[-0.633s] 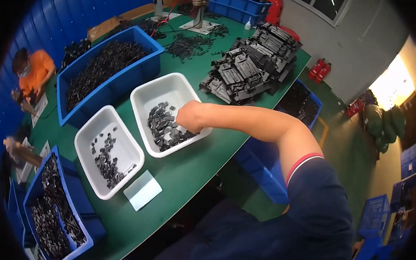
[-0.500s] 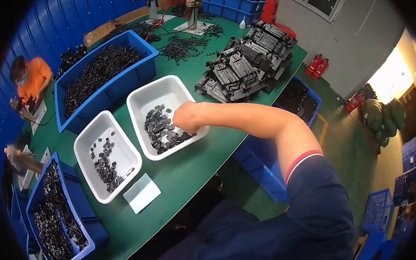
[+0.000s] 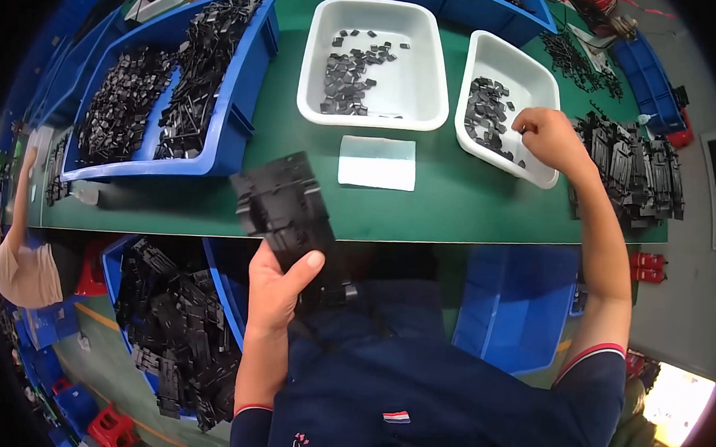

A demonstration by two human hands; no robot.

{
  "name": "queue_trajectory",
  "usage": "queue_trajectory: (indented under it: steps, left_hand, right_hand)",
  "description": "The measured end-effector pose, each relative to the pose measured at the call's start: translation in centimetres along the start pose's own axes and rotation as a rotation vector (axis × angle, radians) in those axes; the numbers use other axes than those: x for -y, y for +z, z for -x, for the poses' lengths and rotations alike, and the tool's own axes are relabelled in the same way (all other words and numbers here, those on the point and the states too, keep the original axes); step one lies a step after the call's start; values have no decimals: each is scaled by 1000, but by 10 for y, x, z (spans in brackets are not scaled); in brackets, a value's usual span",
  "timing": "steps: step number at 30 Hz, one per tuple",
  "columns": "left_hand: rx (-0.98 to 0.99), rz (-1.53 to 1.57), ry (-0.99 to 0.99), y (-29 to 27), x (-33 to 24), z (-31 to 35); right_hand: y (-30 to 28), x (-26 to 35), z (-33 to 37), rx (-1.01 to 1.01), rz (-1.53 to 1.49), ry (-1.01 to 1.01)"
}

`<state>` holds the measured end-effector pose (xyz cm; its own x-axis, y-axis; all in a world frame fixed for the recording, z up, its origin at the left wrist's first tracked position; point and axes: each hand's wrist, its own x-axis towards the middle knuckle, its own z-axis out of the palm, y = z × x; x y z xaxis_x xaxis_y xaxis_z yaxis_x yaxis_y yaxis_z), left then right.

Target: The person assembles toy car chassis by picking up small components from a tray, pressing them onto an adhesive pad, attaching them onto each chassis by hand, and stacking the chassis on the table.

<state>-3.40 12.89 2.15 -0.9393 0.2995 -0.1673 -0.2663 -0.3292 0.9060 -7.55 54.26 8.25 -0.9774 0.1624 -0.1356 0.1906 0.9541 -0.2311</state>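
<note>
In my left hand [image 3: 277, 292] is a flat, moulded black plastic part [image 3: 285, 199], gripped by its lower end with the thumb across its face and tilted up over the table's front edge. My right hand [image 3: 555, 141] reaches over the right white tub [image 3: 535, 83], fingers pinched together low inside it. A small dark piece shows at those fingertips, partly covered by them. Beside them lies a heap of small black plastic pieces [image 3: 485, 109]. The left white tub [image 3: 410, 84] holds more such small pieces, mostly along its left side.
A white sheet [image 3: 377, 164] lies on the green table [image 3: 472, 213]. At left stands a blue bin [image 3: 237, 128] of small black parts. Black moulded parts are stacked at right [image 3: 628, 169] and fill a lower bin [image 3: 178, 327]. A co-worker [image 3: 28, 267] is at far left.
The view has swung round to the left. My left hand, unseen before, now shows with the black moulded part. My right hand is still at the same white tub.
</note>
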Motion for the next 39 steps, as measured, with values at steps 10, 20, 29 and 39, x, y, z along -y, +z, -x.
queue_trajectory:
  steps: [10,20,29,39]
  left_hand:
    - [-38,94,-178,13,17,-24]
    - [19,271,-223,24,18,-44]
    - [34,259,-273,22,15,-48]
    - [34,230,-283,20,16,-50]
  right_hand:
    - [31,87,66,-266,-1278,-50]
    - [110,118,33,-155,-1267,182]
    - [127,122,25,-239,-1056,158]
    - [129,129,26,-268,-966,141]
